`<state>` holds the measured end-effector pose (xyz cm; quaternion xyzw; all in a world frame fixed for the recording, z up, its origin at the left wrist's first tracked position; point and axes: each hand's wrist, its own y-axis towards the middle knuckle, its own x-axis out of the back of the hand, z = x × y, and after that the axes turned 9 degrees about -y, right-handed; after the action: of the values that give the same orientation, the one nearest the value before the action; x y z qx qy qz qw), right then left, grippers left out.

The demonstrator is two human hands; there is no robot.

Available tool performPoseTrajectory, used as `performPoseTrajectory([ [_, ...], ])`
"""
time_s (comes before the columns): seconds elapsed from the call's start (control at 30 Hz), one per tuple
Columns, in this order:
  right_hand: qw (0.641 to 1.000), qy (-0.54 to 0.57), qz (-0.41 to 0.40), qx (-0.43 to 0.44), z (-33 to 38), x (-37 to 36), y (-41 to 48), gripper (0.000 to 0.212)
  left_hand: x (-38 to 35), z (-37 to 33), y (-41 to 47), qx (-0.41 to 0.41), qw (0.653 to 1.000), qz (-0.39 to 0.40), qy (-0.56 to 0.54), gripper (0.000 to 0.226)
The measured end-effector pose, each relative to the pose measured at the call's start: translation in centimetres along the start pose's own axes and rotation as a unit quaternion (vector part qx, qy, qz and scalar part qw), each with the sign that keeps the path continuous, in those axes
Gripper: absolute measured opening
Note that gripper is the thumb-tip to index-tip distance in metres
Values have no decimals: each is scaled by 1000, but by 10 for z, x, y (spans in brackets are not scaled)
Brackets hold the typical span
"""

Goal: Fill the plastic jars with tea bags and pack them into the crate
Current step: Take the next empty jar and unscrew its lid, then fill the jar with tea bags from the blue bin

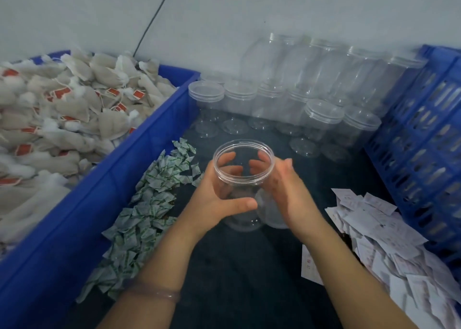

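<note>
A clear plastic jar with no lid stands upright at the middle of the dark table, its mouth open and nothing inside. My left hand wraps its left side, thumb across the front. My right hand presses against its right side, fingers curled behind. A clear lid lies by the jar's base under my right hand. Tea bags with red tags fill a blue bin on the left. A blue slotted crate stands on the right.
Several lidded clear jars stand and lie stacked against the back wall. A heap of small green-printed sachets lies along the bin. White paper slips pile at the right, next to the crate. A black cable runs down the wall.
</note>
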<state>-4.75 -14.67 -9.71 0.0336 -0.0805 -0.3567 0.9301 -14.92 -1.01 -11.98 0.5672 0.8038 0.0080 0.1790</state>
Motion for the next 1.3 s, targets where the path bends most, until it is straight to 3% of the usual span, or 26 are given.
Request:
performPoseTrajectory([
  [0.1,994,-85,42,49,-1,-16,-2,103,0,-5,-1,-43,998,-41,-5,78],
  [0.23,988,-109,46,96,-2,-29,-12,115,-19,-19,-9,-2,971,-169,-170,67],
  [0.3,985,-114,33,128,-2,-39,-13,106,-30,-39,-23,-12,970,-232,-67,58],
  [0.37,983,-115,43,135,-2,-50,-13,100,-35,-74,-44,-87,957,-269,65,41],
  [0.5,982,-127,46,136,3,-76,-12,91,-27,-166,-67,-177,930,-188,260,47],
  [0.6,981,-120,22,148,11,-95,-6,83,5,-213,-36,-132,835,-179,504,26],
  [0.67,983,-98,13,154,10,-106,-2,85,43,-217,-6,-21,761,-178,624,24],
  [0.77,985,-69,-13,157,-3,-117,0,91,107,-179,16,197,628,-99,746,28],
  [0.8,986,-66,-24,151,-9,-118,0,90,125,-165,15,246,598,-77,759,33],
  [0.87,987,-67,-35,139,-18,-118,-2,86,154,-141,15,268,593,-84,755,45],
  [0.97,988,-76,-36,131,-24,-119,-1,84,166,-133,20,261,563,-150,770,34],
  [1.03,988,-68,-35,131,-24,-120,0,83,170,-137,22,238,580,-202,752,24],
  [1.1,989,-68,-32,125,-25,-121,1,84,171,-148,22,159,615,-230,737,15],
  [1.17,989,-71,-32,126,-26,-121,1,84,165,-161,21,27,710,-262,653,17],
  [1.23,989,-69,-33,125,-28,-120,2,84,145,-175,15,-73,842,-268,462,13],
  [1.3,989,-66,-36,125,-28,-120,2,84,118,-182,9,-85,938,-206,265,9],
])
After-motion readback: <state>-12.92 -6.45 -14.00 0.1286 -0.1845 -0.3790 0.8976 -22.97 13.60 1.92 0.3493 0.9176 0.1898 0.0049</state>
